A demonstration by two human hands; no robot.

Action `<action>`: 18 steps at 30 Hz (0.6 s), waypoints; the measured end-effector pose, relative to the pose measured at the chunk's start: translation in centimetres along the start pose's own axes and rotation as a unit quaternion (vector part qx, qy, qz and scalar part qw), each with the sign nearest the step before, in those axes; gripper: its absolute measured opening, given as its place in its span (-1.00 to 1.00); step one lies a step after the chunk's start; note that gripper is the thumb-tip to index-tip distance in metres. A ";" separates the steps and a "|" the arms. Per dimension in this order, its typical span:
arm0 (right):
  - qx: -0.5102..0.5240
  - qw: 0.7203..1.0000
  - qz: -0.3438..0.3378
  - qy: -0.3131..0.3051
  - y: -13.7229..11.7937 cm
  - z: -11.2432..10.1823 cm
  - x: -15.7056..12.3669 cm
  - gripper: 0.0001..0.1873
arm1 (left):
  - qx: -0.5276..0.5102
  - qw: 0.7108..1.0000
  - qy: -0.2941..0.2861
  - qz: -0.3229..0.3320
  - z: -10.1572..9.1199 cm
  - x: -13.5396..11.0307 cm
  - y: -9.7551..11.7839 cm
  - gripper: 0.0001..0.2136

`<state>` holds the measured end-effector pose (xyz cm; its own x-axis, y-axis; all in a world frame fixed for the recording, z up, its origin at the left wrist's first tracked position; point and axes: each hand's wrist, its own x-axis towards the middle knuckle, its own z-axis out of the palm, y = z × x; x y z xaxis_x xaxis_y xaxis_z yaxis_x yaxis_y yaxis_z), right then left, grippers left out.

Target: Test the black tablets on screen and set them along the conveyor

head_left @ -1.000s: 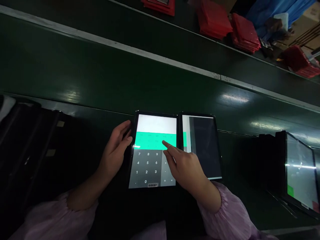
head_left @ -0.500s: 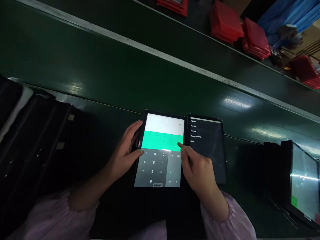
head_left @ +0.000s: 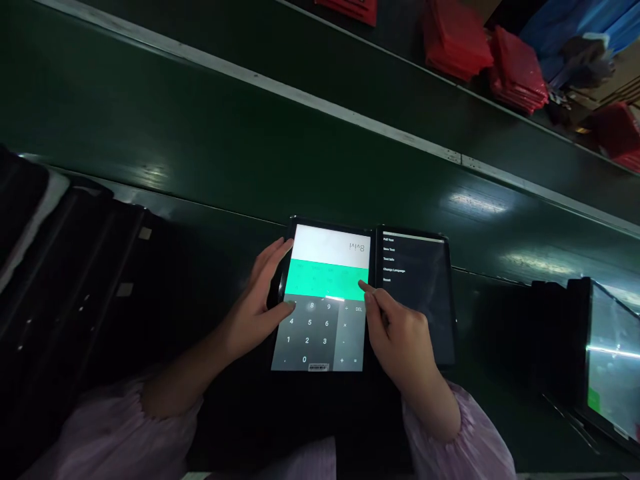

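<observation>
A tablet (head_left: pixel 317 333) lies in front of me with a calculator on its screen: white field on top, green band, grey number keys below. My left hand (head_left: pixel 256 303) grips its left edge, thumb over the screen near the 7 key and fingers along the side. The index finger of my right hand (head_left: pixel 400 327) points out and rests on the right part of the green band, the other fingers curled in with nothing seen in them. A second tablet (head_left: pixel 423 313) with a dark text menu lies right beside the first, partly covered by my right hand.
Dark flat devices (head_left: pixel 100 267) stand in a row at the left. Another lit screen (head_left: pixel 613 360) leans at the right. Beyond the pale rail (head_left: pixel 310 103) are red packets (head_left: pixel 457 43) in stacks, with a person in blue (head_left: pixel 580 40) at the far right.
Characters have appeared in the calculator's white field, upside down to me, where only a short mark stood. My left thumb now covers the 7 key; the view has shifted slightly.
</observation>
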<state>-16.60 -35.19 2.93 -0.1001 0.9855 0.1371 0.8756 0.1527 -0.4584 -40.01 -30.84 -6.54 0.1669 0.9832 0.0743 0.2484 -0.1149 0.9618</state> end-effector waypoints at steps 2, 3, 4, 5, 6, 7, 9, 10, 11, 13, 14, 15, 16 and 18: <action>-0.007 1.000 -0.023 -0.001 0.1 0.3 0.1 -0.57 | -0.029 1.000 0.007 -0.008 0.0 0.1 0.2 -0.29; -0.011 0.999 -0.043 -0.001 0.0 0.6 0.2 -0.57 | -0.039 0.999 0.009 -0.013 0.0 0.1 0.3 -0.31; -0.015 0.998 -0.062 0.000 -0.1 0.8 0.2 -0.56 | -0.048 0.999 0.010 -0.021 0.0 0.2 0.4 -0.32; -0.019 0.997 -0.075 0.003 -0.1 0.9 0.2 -0.56 | -0.057 0.998 0.009 -0.030 0.0 0.2 0.5 -0.33; -0.022 0.997 -0.079 0.006 -0.1 0.9 0.2 -0.57 | -0.068 0.997 0.009 -0.040 0.0 0.2 0.6 -0.34; -0.024 0.997 -0.072 0.010 0.0 0.9 0.1 -0.57 | -0.082 0.995 0.010 -0.050 0.1 0.2 0.6 -0.34; -0.021 0.999 -0.044 0.022 0.2 0.8 0.0 -0.58 | -0.112 0.992 0.020 -0.060 0.2 0.2 0.6 -0.34; -0.019 0.999 -0.034 0.025 0.3 0.7 0.0 -0.58 | -0.124 0.990 0.026 -0.062 0.2 0.2 0.5 -0.35; -0.017 0.999 -0.032 0.026 0.3 0.7 0.0 -0.58 | -0.135 0.988 0.031 -0.063 0.2 0.2 0.4 -0.36; -0.018 0.998 -0.054 0.016 0.2 0.9 -0.1 -0.59 | -0.167 0.983 0.037 -0.061 0.3 0.3 0.2 -0.37; -0.023 0.997 -0.070 0.009 0.0 1.0 0.0 -0.59 | -0.189 0.980 0.039 -0.057 0.3 0.4 0.1 -0.38; -0.029 0.996 -0.084 0.000 -0.1 1.0 0.0 -0.58 | -0.213 0.975 0.041 -0.051 0.2 0.6 0.0 -0.39; -0.035 0.995 -0.092 -0.007 -0.1 0.9 0.1 -0.58 | -0.235 0.970 0.044 -0.044 0.2 0.8 0.0 -0.40; -0.034 0.995 -0.089 -0.009 0.1 0.3 0.3 -0.57 | -0.265 0.962 0.058 -0.039 0.2 1.3 0.1 -0.42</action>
<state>-16.66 -34.89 2.69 -0.2650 0.9445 0.1943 0.8733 0.3205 -0.3668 -39.61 -29.58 -6.37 0.0526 0.9986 -0.0033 -0.2708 0.0174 0.9625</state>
